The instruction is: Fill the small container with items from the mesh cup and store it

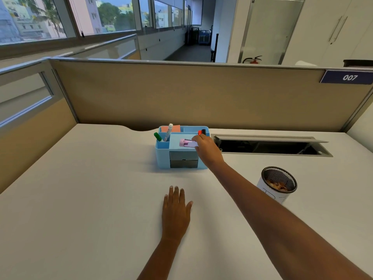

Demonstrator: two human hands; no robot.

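Observation:
A small clear container with a pink cap [186,143] lies on its side on the top shelf of a light blue desk organizer [162,152]. My right hand [206,149] reaches over the organizer's right side, and its fingertips grip the container's clear end. My left hand [176,211] lies flat on the white desk, palm down, fingers slightly apart, holding nothing. The black mesh cup [279,183] stands on the desk at the right with a white sheet around it and small brownish items inside.
The organizer holds a green marker [158,136], a white marker [168,131], red and black markers [201,132], orange sticky notes [174,128] and two dark drawers [183,159]. An open cable tray slot [270,146] lies right of it. A beige partition [181,93] backs the desk.

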